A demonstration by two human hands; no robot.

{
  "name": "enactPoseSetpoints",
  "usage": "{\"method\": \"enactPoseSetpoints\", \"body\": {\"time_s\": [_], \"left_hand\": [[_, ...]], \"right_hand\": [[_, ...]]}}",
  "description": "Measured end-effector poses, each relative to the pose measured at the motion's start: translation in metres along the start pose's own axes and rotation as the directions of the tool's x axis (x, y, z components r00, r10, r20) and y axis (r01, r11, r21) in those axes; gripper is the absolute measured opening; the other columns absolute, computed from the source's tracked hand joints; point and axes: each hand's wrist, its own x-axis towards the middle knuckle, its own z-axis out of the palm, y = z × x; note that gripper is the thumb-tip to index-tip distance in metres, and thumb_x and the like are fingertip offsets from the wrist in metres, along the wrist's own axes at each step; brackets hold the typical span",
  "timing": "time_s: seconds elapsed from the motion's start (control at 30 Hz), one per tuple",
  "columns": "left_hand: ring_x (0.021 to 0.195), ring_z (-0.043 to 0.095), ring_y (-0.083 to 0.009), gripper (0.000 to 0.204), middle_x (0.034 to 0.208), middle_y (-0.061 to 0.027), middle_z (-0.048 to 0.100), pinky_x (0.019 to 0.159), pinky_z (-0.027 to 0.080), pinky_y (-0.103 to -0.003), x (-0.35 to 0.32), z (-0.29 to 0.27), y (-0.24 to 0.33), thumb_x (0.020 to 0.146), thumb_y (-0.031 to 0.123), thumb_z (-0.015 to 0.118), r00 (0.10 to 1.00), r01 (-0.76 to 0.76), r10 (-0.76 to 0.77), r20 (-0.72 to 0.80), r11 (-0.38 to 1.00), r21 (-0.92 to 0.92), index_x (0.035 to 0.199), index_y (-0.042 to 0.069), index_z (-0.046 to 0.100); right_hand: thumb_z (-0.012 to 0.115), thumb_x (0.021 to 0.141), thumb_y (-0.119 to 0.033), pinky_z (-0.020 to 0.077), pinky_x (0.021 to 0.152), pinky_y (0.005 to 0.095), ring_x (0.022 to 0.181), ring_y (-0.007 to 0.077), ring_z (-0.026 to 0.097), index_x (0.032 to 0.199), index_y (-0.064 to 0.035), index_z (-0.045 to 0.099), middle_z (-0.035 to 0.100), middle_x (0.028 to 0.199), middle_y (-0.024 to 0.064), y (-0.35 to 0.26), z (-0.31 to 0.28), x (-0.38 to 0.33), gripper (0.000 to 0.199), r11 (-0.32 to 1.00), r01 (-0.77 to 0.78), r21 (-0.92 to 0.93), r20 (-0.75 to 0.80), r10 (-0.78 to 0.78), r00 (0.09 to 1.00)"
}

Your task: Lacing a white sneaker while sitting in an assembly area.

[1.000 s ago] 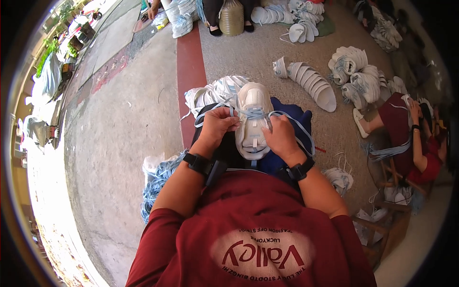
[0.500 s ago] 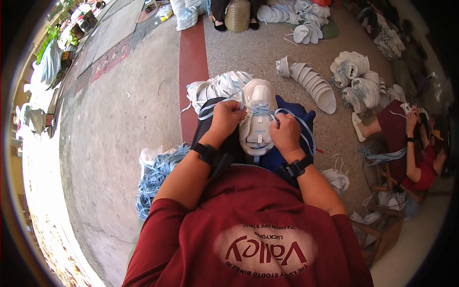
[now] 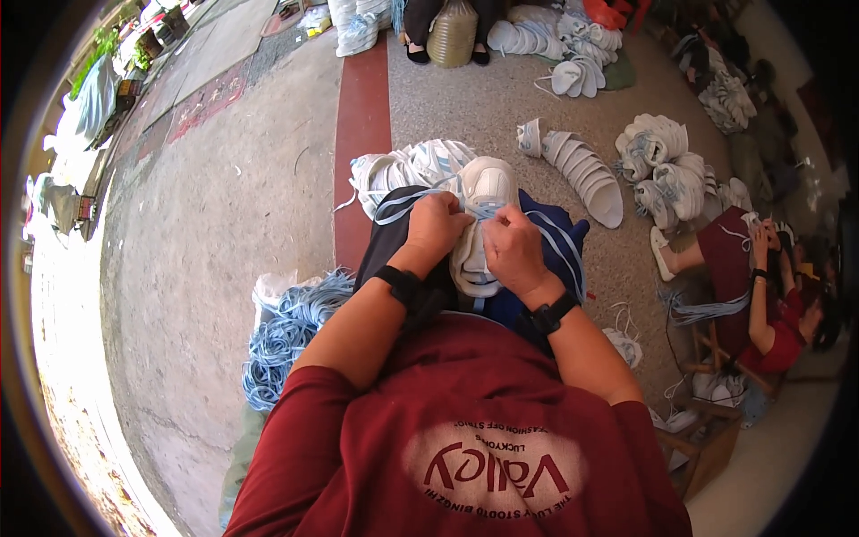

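A white shoe upper (image 3: pixel 489 181) lies across my lap with its rounded toe pointing away from me. Light blue shoelace (image 3: pixel 483 212) crosses its middle, and loose ends loop out over both my thighs. My left hand (image 3: pixel 438 221) is closed in a pinch on the lace at the left side of the opening. Close beside it, my right hand (image 3: pixel 513 248) pinches at the lace on the right and covers part of the shoe. The fingertips of both hands nearly meet over the lacing.
A heap of blue laces (image 3: pixel 291 336) lies at my left. White uppers (image 3: pixel 416 168) are piled just beyond my knees. A curved row of nested white pieces (image 3: pixel 582 170) and more bundles (image 3: pixel 664 166) lie to the right. A person in red (image 3: pixel 774 304) sits at the far right.
My right hand has moved left and inward over the shoe, close to my left hand. My left hand has shifted slightly right and nearer to me. Both still pinch the lace.
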Motion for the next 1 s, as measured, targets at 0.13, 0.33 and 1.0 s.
{"method": "enactPoseSetpoints", "body": {"time_s": [0.13,0.33,1.0], "left_hand": [[0.063,0.062,-0.0313,0.024,0.065,-0.0187,0.060,0.059,0.048,-0.039,-0.008,0.006,0.007,0.072,0.024,0.067,0.993,-0.078,0.093,-0.067,0.976,0.202,0.069,0.001,0.061],[0.076,0.062,-0.0327,0.020,0.077,-0.0160,0.061,0.067,0.051,-0.040,-0.025,0.006,0.019,0.077,0.020,0.057,0.961,-0.276,0.257,0.102,0.887,0.371,0.072,0.001,0.060],[0.057,0.059,-0.0173,0.015,0.062,-0.0153,0.061,0.057,0.046,-0.030,-0.006,0.005,-0.024,0.070,0.011,0.063,0.996,-0.028,0.049,0.078,0.970,-0.243,0.076,-0.002,0.065]], "right_hand": [[0.056,0.073,-0.005,0.0451,0.065,0.0410,0.072,0.0334,0.055,0.068,-0.0026,0.057,0.053,0.077,0.0156,0.010,0.019,0.001,0.006,1.000,0.002,0.014,0.059,-0.003,0.998],[0.055,0.073,-0.007,0.0431,0.068,0.0413,0.074,0.0335,0.053,0.069,-0.0025,0.058,0.053,0.078,0.0153,0.016,0.024,-0.001,0.007,0.997,-0.057,0.044,0.039,0.055,0.998],[0.053,0.071,-0.010,0.0393,0.066,0.0384,0.074,0.0233,0.053,0.068,-0.0048,0.061,0.057,0.073,0.0092,-0.004,0.021,0.011,0.010,0.950,0.105,-0.294,0.156,-0.061,0.986]]}}
